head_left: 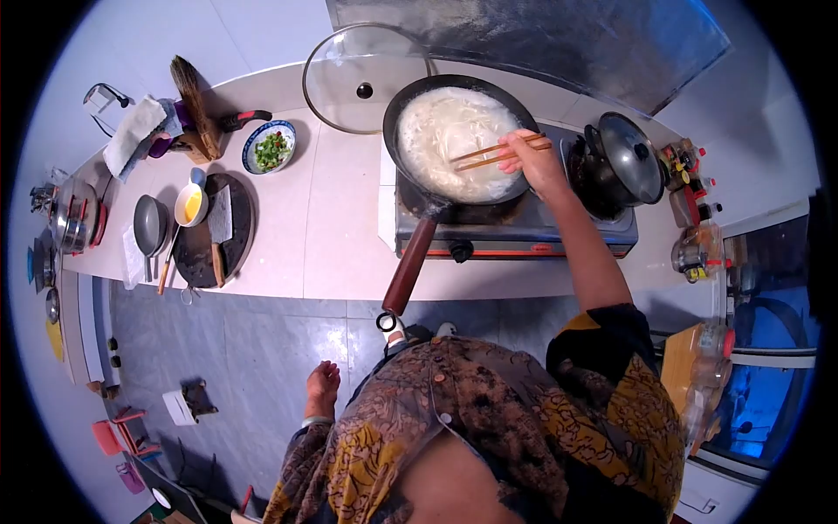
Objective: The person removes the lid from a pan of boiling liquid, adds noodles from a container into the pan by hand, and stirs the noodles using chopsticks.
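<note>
My right hand [532, 164] is closed around a pair of wooden chopsticks [478, 163], whose tips dip into a milky white broth with pale noodle-like strands [445, 131]. The broth fills a dark frying pan [392, 144] on the gas stove [515, 231]. The pan's brown handle [413, 262] points toward me, and neither hand is on it. Low beside my body, in front of the counter, hangs my left hand [322, 386]. Its fingers are curled in, and I see nothing in them.
A glass lid [336, 83] leans behind the pan. A lidded dark pot [630, 162] occupies the right burner. Leftward are a bowl of chopped greens [271, 150], a round board [240, 253] with a cleaver [220, 218], a bowl with yellow liquid [191, 203] and a small grey pan [151, 223]. Bottles [698, 188] stand right.
</note>
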The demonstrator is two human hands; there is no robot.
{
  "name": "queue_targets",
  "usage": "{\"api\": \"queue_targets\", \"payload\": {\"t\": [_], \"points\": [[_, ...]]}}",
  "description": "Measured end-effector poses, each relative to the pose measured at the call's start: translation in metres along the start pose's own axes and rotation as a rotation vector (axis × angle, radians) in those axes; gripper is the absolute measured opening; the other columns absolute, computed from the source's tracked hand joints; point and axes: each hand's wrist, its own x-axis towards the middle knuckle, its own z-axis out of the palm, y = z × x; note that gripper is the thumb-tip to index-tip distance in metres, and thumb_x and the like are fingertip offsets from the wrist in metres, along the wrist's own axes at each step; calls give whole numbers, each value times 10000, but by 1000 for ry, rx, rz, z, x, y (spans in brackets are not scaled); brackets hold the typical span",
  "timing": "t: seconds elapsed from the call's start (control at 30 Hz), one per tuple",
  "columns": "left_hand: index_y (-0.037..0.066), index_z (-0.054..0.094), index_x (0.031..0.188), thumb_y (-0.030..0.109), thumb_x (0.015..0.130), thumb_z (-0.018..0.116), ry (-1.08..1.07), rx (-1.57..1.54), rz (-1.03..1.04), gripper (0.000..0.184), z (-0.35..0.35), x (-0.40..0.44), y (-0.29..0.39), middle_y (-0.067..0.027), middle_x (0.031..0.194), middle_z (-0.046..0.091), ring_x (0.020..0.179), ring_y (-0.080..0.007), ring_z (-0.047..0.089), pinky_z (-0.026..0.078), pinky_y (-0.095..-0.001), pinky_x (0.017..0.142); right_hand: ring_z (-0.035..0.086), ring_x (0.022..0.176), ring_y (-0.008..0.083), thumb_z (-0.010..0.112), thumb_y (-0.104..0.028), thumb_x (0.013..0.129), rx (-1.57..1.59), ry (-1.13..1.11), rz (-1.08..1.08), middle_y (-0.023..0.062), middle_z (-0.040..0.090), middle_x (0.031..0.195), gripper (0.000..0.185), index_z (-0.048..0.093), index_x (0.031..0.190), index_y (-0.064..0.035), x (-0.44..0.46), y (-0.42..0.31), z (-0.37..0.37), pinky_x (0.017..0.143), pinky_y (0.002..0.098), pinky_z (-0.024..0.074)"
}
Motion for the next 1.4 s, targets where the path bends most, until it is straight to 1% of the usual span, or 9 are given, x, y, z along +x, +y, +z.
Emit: {"api": "queue_targets", "payload": {"t": [0.07,0.17,0.27,0.37,0.57,1.0,1.2,1.3,1.4], "points": [[36,553,1010,255,887,518,-9,1,13,254,-2,3,0,-85,847,601,710,-198,563,471,-279,579,610,584,134,459,-214,917,-27,-14,55,105,632,787,270,594,946,18,0,-9,2,550,216,493],[35,553,1020,257,888,516,9,16,22,261,1,-4,2,-83,852,603,707,-198,563,470,-279,577,610,591,134,461,-220,915,-144,105,-57,107,629,783,274,593,938,19,-1,-8,3,555,221,496],[34,553,1022,258,887,516,3,21,11,265,3,-7,4,-83,856,605,709,-199,566,469,-280,576,614,608,133,472,-227,915,-15,-53,35,107,631,793,277,597,935,20,-5,-4,7,560,223,499],[33,552,1027,260,885,519,0,19,2,270,2,-10,4,-84,863,606,716,-201,569,468,-280,575,617,624,134,474,-230,920,-30,45,-39,109,635,809,279,602,935,17,-5,-11,6,579,223,498],[32,550,1043,260,885,518,-22,22,11,280,-5,5,3,-86,885,607,738,-203,572,468,-280,585,624,631,125,462,-220,919,-124,34,-164,100,642,800,276,612,953,10,-32,-35,15,581,224,496],[22,535,1060,256,893,507,-15,26,19,289,-1,-3,5,-97,885,602,726,-209,553,468,-289,617,627,650,121,473,-180,914,-88,12,-55,91,644,818,225,606,946,-1,-44,-32,14,592,224,496],[22,549,1026,251,888,514,5,9,20,270,-2,0,3,-86,839,597,691,-209,558,465,-277,578,630,662,135,468,-169,920,-232,172,-219,99,650,828,226,596,933,16,-35,-5,13,625,248,505],[24,555,1009,251,886,517,6,30,15,261,-1,-2,3,-86,846,601,697,-207,563,467,-282,585,630,674,135,470,-163,917,-158,61,-241,109,652,827,222,592,924,22,-43,-1,18,628,253,506],[28,552,1017,249,885,516,-53,30,8,261,-7,1,2,-87,855,603,715,-206,566,469,-287,593,629,686,137,470,-150,916,-194,111,-247,112,648,844,214,589,916,28,-37,-1,14,631,254,508]]}}
